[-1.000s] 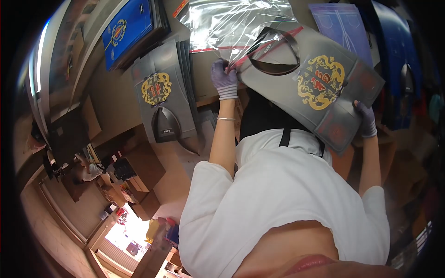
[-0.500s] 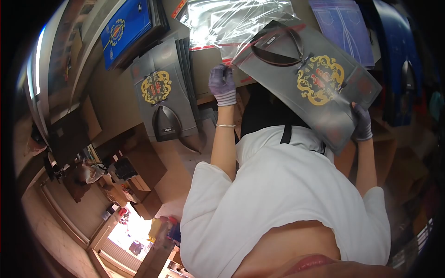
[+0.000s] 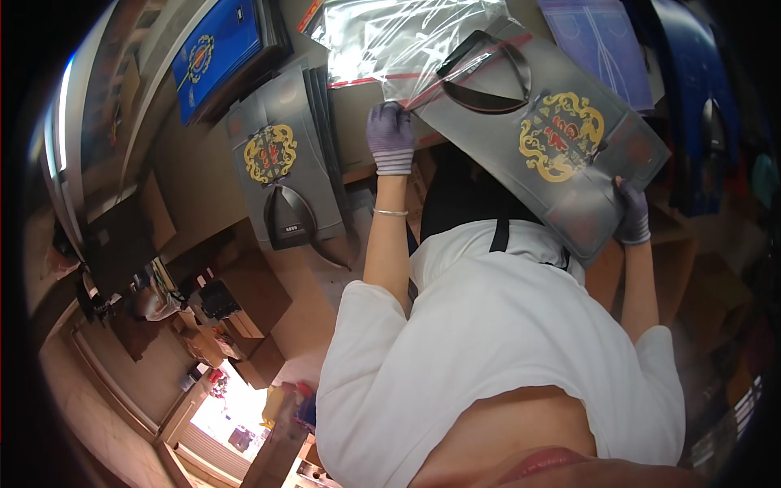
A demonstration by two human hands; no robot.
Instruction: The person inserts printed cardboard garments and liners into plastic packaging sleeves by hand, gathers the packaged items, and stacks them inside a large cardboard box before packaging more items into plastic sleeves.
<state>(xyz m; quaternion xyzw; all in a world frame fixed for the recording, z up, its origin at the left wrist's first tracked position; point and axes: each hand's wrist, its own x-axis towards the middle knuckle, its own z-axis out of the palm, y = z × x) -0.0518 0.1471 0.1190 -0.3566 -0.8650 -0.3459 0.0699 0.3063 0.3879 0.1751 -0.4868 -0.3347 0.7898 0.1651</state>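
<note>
My left hand (image 3: 390, 140), in a purple-grey glove, is closed, pinching the red-edged opening of a clear plastic bag (image 3: 464, 80). That bag's mouth lies over the handle end of a flat grey gift bag (image 3: 488, 122), which has a gold and red emblem and a dark handle. My right hand (image 3: 632, 213), gloved alike, grips the gift bag's lower right edge with the thumb on its face. The gift bag lies tilted across the front of my waist. Its far corner shows through the clear plastic.
A stack of similar grey gift bags (image 3: 305, 183) stands at the left, with blue bags (image 3: 213, 61) behind it. More clear plastic bags (image 3: 358, 41) lie on the table. A purple printed bag (image 3: 598, 49) and dark blue bags (image 3: 700, 106) are on the right.
My left hand has moved slightly up, with the clear bag's red edge drawn a little over the gift bag's handle end. My right hand keeps its grip on the gift bag.
</note>
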